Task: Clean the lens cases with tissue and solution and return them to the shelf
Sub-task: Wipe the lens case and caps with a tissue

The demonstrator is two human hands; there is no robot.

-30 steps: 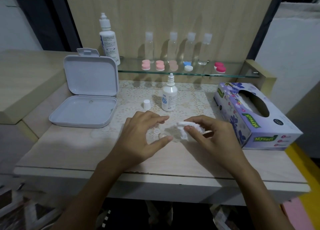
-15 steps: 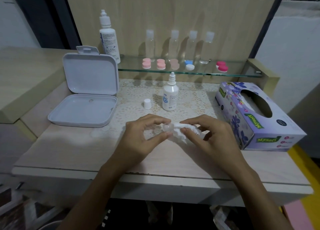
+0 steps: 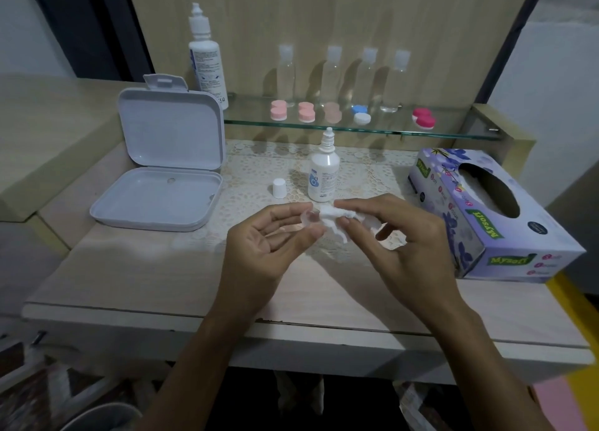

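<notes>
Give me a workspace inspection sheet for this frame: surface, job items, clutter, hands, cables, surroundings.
Surface: pale wooden table with a lace mat.
Job's things: clear lens case and tissue held above the table; small solution bottle uncapped, its cap beside it; five lens cases on the glass shelf.
Clutter: open white box, tissue box.
Hands: left hand pinches the case; right hand pinches the tissue against it.
Cables: nothing seen.
Surroundings: large bottle, four clear bottles on the shelf.

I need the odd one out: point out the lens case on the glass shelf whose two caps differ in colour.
The blue-and-white lens case, fourth from the left; the other four are pink or red throughout.
</notes>
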